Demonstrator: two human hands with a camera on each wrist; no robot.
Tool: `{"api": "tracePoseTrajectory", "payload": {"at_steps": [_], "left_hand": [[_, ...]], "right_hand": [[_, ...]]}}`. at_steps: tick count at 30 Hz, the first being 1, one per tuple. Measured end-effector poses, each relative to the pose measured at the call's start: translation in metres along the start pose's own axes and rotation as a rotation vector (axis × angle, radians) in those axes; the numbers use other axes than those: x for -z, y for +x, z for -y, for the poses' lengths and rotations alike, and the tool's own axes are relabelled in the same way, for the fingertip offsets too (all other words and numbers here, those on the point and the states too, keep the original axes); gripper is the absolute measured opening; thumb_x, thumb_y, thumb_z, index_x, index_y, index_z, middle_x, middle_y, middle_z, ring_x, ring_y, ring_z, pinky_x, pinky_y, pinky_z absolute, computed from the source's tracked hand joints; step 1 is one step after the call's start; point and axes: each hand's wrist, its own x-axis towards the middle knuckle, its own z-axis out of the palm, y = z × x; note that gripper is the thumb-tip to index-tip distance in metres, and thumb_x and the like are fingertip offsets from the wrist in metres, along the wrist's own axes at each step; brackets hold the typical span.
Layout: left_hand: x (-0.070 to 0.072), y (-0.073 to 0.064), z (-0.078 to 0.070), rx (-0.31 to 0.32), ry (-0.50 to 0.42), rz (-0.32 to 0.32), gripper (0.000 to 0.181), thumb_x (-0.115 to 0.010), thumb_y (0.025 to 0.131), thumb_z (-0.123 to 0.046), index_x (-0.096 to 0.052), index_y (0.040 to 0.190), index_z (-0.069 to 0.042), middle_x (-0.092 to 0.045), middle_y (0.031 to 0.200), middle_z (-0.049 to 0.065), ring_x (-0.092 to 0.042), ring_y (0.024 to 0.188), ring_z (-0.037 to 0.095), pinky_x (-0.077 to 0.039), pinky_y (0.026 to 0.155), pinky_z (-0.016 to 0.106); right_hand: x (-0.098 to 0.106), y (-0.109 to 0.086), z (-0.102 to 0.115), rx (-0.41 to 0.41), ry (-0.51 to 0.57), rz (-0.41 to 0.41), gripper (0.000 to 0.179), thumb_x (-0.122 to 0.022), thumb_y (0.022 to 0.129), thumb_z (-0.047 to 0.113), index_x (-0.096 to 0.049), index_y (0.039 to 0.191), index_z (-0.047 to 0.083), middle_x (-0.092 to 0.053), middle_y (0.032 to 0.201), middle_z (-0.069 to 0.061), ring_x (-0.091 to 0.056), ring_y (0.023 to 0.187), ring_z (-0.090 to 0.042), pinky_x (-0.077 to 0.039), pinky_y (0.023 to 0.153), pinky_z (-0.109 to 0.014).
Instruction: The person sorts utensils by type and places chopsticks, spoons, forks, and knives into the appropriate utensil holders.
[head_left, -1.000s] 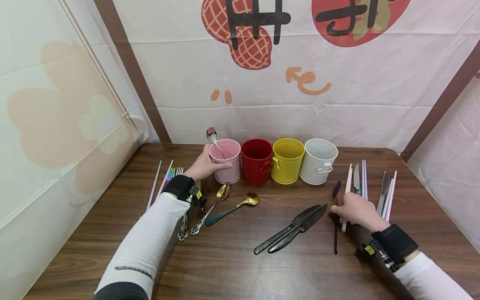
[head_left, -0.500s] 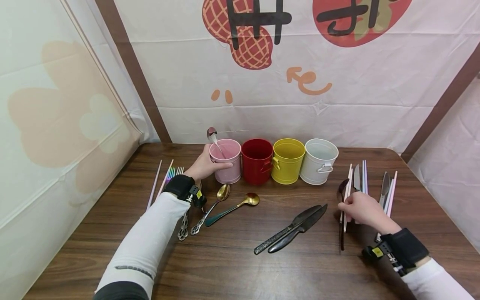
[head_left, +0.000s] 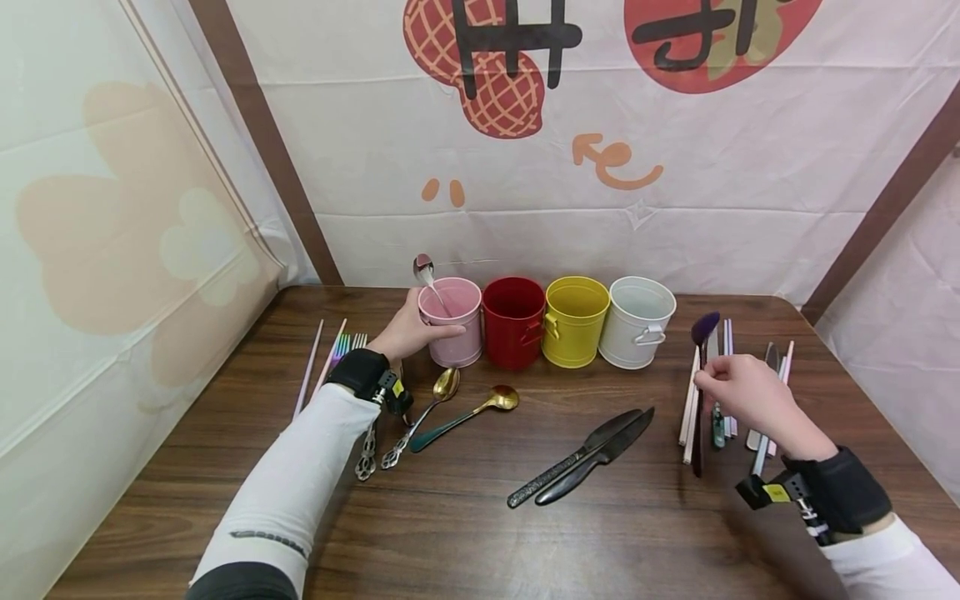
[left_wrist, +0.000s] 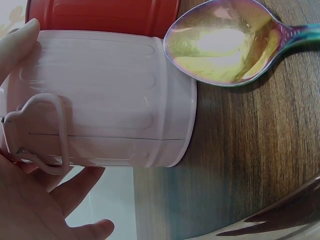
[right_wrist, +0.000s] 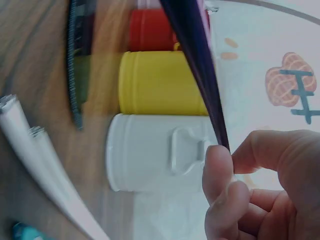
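Observation:
My left hand (head_left: 411, 328) holds the small pink bucket (head_left: 459, 343) at its left side, thumb across the front near the rim. A silver spoon (head_left: 424, 270) leans out of this bucket, bowl up. In the left wrist view a gold-bowled spoon (left_wrist: 220, 42) lies beside the bucket's base. My right hand (head_left: 753, 402) pinches a dark purple spoon (head_left: 703, 328) between thumb and index finger, bowl upward and raised above the table. Its slim handle (right_wrist: 200, 70) shows in the right wrist view. Just left of that hand lie pale chopsticks (head_left: 687, 417).
Red (head_left: 513, 333), yellow (head_left: 576, 333) and white buckets (head_left: 634, 333) stand in a row beside the pink one. Two dark knives (head_left: 592, 454) lie mid-table. Forks (head_left: 343, 344) and chopsticks (head_left: 307, 371) lie at left, more knives and chopsticks (head_left: 783, 367) at right.
My right hand has taken hold of the purple spoon and lifted it off the table, moving up and to the right. My left hand stays at the pink bucket.

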Motion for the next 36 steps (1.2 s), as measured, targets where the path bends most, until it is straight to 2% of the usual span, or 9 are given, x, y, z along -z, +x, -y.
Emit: {"api": "tracePoseTrajectory", "payload": {"at_steps": [4, 15, 21, 28, 36], "left_hand": [[0.0, 0.001, 0.001, -0.001, 0.005, 0.003, 0.086, -0.077, 0.083, -0.011, -0.016, 0.143, 0.004, -0.029, 0.142, 0.027, -0.037, 0.128, 0.039, -0.031, 0.107, 0.053], [0.0, 0.002, 0.0, -0.001, -0.006, 0.003, 0.086, -0.077, 0.083, -0.009, -0.017, 0.144, 0.004, -0.03, 0.142, 0.028, -0.038, 0.128, 0.039, -0.031, 0.107, 0.052], [0.0, 0.001, -0.003, 0.008, -0.005, -0.006, 0.086, -0.076, 0.083, -0.009, -0.016, 0.144, 0.005, -0.028, 0.143, 0.028, -0.036, 0.129, 0.04, -0.03, 0.107, 0.053], [0.0, 0.0, -0.003, 0.021, -0.003, -0.004, 0.086, -0.076, 0.084, -0.01, -0.016, 0.144, 0.004, -0.028, 0.143, 0.027, -0.036, 0.129, 0.04, -0.03, 0.107, 0.052], [0.0, -0.001, -0.003, 0.03, -0.003, -0.008, 0.085, -0.075, 0.084, -0.01, -0.016, 0.144, 0.004, -0.028, 0.143, 0.028, -0.036, 0.13, 0.039, -0.029, 0.108, 0.052]], "right_hand": [[0.004, 0.003, 0.011, 0.012, 0.034, -0.002, 0.029, -0.05, 0.095, 0.019, -0.061, 0.07, 0.01, -0.059, 0.057, 0.003, -0.048, 0.051, -0.015, -0.034, 0.046, -0.028], [0.013, 0.022, 0.055, 0.142, 0.112, -0.091, 0.023, -0.053, 0.095, 0.017, -0.063, 0.076, 0.008, -0.064, 0.062, 0.002, -0.051, 0.051, -0.014, -0.036, 0.047, -0.027], [0.017, 0.038, 0.076, 0.19, 0.155, -0.128, 0.025, -0.053, 0.097, 0.02, -0.065, 0.081, 0.006, -0.063, 0.063, 0.002, -0.054, 0.05, -0.013, -0.038, 0.048, -0.028], [0.012, 0.06, 0.098, 0.279, 0.244, -0.201, 0.018, -0.056, 0.098, 0.017, -0.063, 0.09, 0.003, -0.066, 0.069, -0.004, -0.057, 0.051, -0.022, -0.04, 0.048, -0.026], [0.006, 0.088, 0.126, 0.315, 0.331, -0.292, 0.019, -0.055, 0.1, 0.018, -0.057, 0.103, -0.001, -0.067, 0.077, -0.011, -0.055, 0.053, -0.017, -0.039, 0.053, -0.025]]}}
